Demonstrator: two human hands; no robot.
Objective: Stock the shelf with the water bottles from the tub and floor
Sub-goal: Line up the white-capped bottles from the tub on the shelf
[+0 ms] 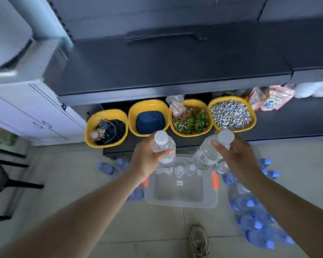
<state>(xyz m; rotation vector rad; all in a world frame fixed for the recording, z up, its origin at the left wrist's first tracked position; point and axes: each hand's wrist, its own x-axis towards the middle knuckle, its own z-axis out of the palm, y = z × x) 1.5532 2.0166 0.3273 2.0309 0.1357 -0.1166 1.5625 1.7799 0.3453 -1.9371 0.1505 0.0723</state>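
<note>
1 clear bottle [164, 146] is gripped by left hand [147, 157], another bottle [210, 151] by right hand [237, 157], above tub [181, 200].

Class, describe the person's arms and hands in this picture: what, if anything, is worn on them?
Both forearms are bare all the way to the frame's lower edge, with no sleeve in view. The left hand and the right hand wear no gloves. No watch, bracelet or ring shows on either wrist or on the fingers in view.
</note>
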